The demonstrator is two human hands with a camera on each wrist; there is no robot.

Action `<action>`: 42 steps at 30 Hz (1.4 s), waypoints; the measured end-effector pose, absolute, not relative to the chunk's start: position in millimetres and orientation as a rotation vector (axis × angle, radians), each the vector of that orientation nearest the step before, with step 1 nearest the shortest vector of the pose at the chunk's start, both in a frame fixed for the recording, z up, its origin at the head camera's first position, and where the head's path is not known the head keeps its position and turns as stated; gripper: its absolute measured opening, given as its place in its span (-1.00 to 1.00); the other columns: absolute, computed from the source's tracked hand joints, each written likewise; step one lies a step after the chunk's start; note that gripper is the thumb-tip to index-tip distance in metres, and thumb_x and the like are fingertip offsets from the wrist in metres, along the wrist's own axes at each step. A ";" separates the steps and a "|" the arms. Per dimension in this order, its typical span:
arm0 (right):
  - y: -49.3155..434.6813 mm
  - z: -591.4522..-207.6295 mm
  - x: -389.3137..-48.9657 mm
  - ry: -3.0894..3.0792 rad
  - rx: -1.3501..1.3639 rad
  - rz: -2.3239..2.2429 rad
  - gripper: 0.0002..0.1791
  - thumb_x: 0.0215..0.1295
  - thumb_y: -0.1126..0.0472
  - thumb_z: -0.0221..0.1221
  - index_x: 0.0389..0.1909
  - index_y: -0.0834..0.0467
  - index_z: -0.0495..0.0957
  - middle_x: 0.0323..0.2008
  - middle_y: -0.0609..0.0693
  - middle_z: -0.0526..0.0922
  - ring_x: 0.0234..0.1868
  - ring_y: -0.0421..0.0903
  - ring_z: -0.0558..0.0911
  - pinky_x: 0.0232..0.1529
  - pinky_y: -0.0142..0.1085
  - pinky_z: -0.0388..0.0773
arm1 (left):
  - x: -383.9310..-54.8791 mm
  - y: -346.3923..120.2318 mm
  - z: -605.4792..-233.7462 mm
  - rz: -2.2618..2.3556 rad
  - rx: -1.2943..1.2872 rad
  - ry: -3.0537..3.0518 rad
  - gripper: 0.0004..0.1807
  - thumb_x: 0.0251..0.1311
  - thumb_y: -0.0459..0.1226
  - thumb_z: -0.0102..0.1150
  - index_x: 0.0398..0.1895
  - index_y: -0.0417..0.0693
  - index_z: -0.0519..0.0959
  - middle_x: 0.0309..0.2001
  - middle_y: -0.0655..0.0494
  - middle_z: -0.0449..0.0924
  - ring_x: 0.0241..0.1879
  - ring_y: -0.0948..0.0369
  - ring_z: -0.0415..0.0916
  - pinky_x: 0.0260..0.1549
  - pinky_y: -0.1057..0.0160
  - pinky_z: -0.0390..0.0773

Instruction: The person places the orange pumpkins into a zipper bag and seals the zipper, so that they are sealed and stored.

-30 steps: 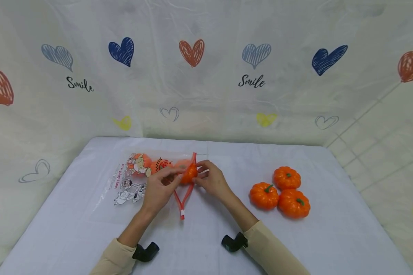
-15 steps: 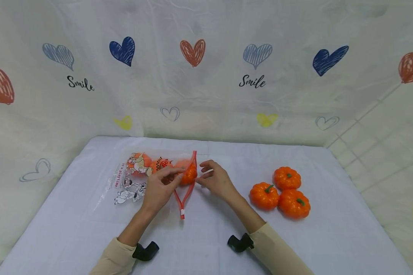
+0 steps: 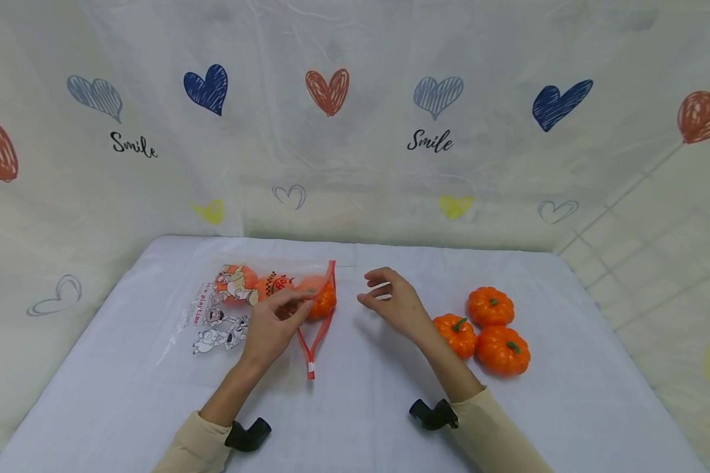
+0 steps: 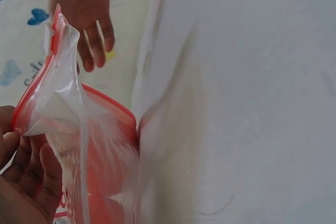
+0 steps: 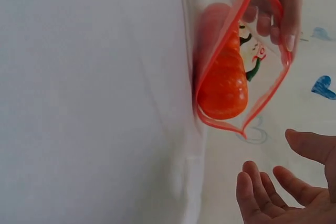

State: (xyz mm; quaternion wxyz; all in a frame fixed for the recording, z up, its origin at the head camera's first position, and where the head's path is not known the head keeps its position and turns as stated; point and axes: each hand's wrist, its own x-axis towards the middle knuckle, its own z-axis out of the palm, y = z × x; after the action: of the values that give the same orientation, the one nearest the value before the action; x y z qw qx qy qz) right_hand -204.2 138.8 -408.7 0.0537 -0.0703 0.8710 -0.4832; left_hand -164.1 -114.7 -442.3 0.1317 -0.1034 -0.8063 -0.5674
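A clear zip bag (image 3: 225, 332) with a red zip edge and printed cartoon figures lies at the left of the table. Its mouth faces right and gapes. My left hand (image 3: 275, 325) pinches the upper lip of that mouth between thumb and fingers. Just inside the opening sits an orange toy pumpkin (image 5: 223, 90), its green stem showing in the right wrist view. More orange shapes show through the plastic deeper in the bag. To the right of the opening, my right hand (image 3: 395, 302) hovers with nothing in it, fingers apart and loosely bent.
Three orange toy pumpkins stand together on the right: one at the back (image 3: 490, 306), one in front (image 3: 503, 351), and one on the left (image 3: 454, 334) partly behind my right forearm. A white cloth (image 3: 355, 420) covers the table. A printed curtain (image 3: 367, 164) hangs behind it.
My right hand has let go at the bag's mouth and moved right, away from the pumpkin inside it. The left hand keeps its hold on the bag's lip.
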 end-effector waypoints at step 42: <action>254.4 -352.8 -191.2 2.543 -0.383 -1.238 -0.52 0.35 -0.01 0.39 0.22 0.00 0.55 0.20 0.06 0.63 0.20 0.05 0.66 -0.25 -0.22 0.71 | -164.9 -116.1 -444.6 -1.678 -0.292 -2.372 -0.79 0.36 -0.18 0.36 0.02 0.15 0.79 -0.27 0.09 0.65 -0.22 0.18 0.48 -0.26 0.45 0.51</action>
State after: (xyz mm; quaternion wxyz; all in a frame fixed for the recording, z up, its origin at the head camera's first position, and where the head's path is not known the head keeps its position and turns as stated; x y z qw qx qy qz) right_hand -191.2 254.4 -352.8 0.1432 -0.1329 0.8818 -0.4292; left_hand -164.9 -116.1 -444.6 0.1104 -0.0995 -0.8073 -0.5712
